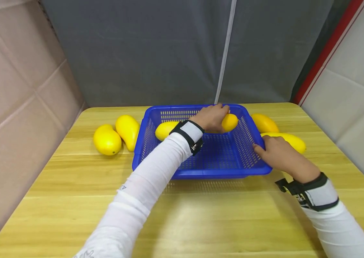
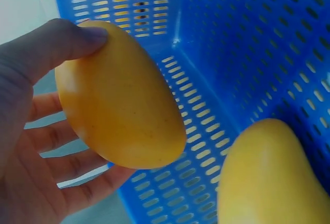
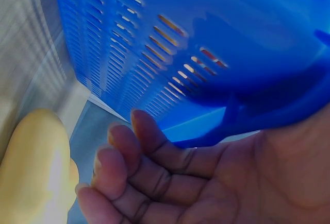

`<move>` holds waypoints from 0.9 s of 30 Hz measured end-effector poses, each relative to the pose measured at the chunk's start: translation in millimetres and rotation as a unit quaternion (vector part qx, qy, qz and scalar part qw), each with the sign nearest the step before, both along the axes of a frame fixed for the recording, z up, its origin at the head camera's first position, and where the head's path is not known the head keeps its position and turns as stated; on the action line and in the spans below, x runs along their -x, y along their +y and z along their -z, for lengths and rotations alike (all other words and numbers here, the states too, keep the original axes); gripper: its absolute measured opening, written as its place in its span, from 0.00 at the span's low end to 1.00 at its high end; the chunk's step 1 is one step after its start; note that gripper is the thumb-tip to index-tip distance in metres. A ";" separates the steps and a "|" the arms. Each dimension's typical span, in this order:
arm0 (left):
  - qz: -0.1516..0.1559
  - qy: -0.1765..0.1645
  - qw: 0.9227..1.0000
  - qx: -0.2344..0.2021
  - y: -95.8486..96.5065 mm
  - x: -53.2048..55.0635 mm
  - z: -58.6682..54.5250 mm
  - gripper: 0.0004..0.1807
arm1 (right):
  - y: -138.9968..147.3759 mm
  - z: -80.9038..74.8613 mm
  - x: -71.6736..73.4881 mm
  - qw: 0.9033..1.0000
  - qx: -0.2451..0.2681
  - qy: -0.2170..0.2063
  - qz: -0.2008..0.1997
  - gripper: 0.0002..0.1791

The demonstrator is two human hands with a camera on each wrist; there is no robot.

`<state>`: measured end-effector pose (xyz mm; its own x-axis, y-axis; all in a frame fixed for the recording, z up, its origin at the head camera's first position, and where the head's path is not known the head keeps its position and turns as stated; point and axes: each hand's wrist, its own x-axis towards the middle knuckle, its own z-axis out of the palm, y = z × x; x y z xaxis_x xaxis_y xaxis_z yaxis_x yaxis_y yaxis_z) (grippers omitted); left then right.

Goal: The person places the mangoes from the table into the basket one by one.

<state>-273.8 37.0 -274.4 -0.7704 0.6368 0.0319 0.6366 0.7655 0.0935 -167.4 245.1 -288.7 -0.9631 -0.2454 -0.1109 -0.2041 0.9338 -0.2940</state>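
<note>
A blue plastic basket [image 1: 207,174] with slotted walls is on the wooden table. Inside it, my left hand [image 1: 209,118] holds an orange-yellow mango [image 2: 121,100], thumb on one side and fingers round the other. A second, yellow mango [image 1: 165,130] lies at the left of the basket, partly behind my left wrist. My right hand [image 1: 280,156] grips the basket's right rim near the front corner. In the right wrist view its fingers [image 3: 154,175] curl below the rim, outside the slotted wall. The right thumb is hidden there, but shows over the rim in the head view.
Two yellow mangoes [image 1: 107,139] lie left of the basket. To its right, next to my right hand, are an orange-yellow mango [image 1: 264,123] and a long yellow one [image 1: 289,141]. A grey curtain [image 1: 156,53] hangs behind the table [image 1: 81,208], with pale walls either side.
</note>
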 end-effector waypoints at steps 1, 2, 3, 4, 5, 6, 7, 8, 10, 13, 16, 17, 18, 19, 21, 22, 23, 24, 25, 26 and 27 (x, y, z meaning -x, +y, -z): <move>0.000 0.001 1.000 0.004 0.7 0.9 2.0 0.32 | -0.5 -0.1 -0.2 1.000 0.001 0.000 -0.001 0.21; 0.000 0.002 1.000 0.009 1.3 1.7 3.9 0.32 | -0.9 0.0 -0.1 1.000 0.001 -0.001 -0.002 0.21; 0.001 0.002 1.000 0.013 2.0 2.5 5.9 0.33 | -1.2 0.0 0.0 1.000 0.003 -0.002 -0.002 0.21; 0.002 0.003 1.000 0.017 2.5 3.3 8.1 0.33 | -1.6 -0.1 0.2 1.000 0.004 -0.003 -0.004 0.21; 0.002 0.005 1.000 0.023 3.1 4.6 10.6 0.33 | -1.6 0.1 0.6 1.000 0.004 -0.003 -0.005 0.21; 0.003 0.008 1.000 0.028 3.7 5.8 13.0 0.34 | -1.7 0.3 1.0 1.000 0.004 -0.003 -0.005 0.21; 0.004 0.012 0.999 0.033 4.2 6.9 15.1 0.35 | -1.9 0.2 1.2 1.000 0.004 -0.002 -0.006 0.22; 0.005 0.015 0.999 0.037 4.6 7.9 17.3 0.36 | -1.8 0.4 1.6 1.000 0.003 -0.002 -0.006 0.21; 0.005 0.019 0.999 0.041 5.1 9.9 22.0 0.37 | -1.6 0.9 2.3 1.000 0.001 0.001 -0.007 0.22; 0.006 0.018 0.999 0.043 4.7 11.8 29.5 0.37 | -1.6 1.5 3.1 1.000 0.000 -0.001 -0.006 0.22; 0.002 0.012 0.999 0.037 3.5 12.7 35.9 0.35 | -1.4 1.9 3.6 1.000 0.000 0.001 -0.006 0.22; 0.001 0.010 0.999 0.036 3.3 13.0 37.5 0.35 | -1.3 1.8 3.8 1.000 0.000 0.001 -0.006 0.22; -0.001 0.008 0.999 0.035 3.0 13.1 38.5 0.35 | -1.5 1.5 3.7 1.000 0.001 0.003 -0.006 0.22; -0.002 0.008 0.999 0.034 2.9 13.3 39.2 0.35 | -1.5 1.4 3.9 1.000 0.002 0.004 -0.007 0.22; -0.003 0.009 0.999 0.036 2.9 13.5 39.8 0.35 | -1.5 0.8 4.2 1.000 0.005 0.003 -0.007 0.22; -0.003 0.009 0.999 0.038 3.1 13.5 39.8 0.35 | -1.5 0.5 4.5 1.000 0.006 0.002 -0.007 0.22; -0.003 0.011 0.999 0.040 3.3 13.5 39.6 0.35 | -1.4 0.1 4.6 1.000 0.007 0.001 -0.007 0.22; -0.002 0.012 0.999 0.043 3.4 13.5 39.8 0.35 | -1.4 -0.1 4.7 1.000 0.008 0.000 -0.006 0.22; -0.001 0.014 0.999 0.046 3.7 13.5 40.0 0.35 | -1.3 -0.3 4.8 1.000 0.009 -0.001 -0.007 0.22; -0.001 0.014 0.999 0.048 3.9 13.1 40.1 0.35 | -1.2 -0.5 4.8 1.000 0.009 -0.002 -0.007 0.22; -0.002 0.014 0.999 0.051 4.1 12.9 40.4 0.36 | -1.2 -0.6 4.7 1.000 0.008 -0.002 -0.007 0.22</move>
<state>-286.7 41.1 -314.7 -0.7721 0.6353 -0.0116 0.6354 0.7722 -0.0023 -172.2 243.9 -288.1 -0.9589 -0.2614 -0.1105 -0.2166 0.9257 -0.3102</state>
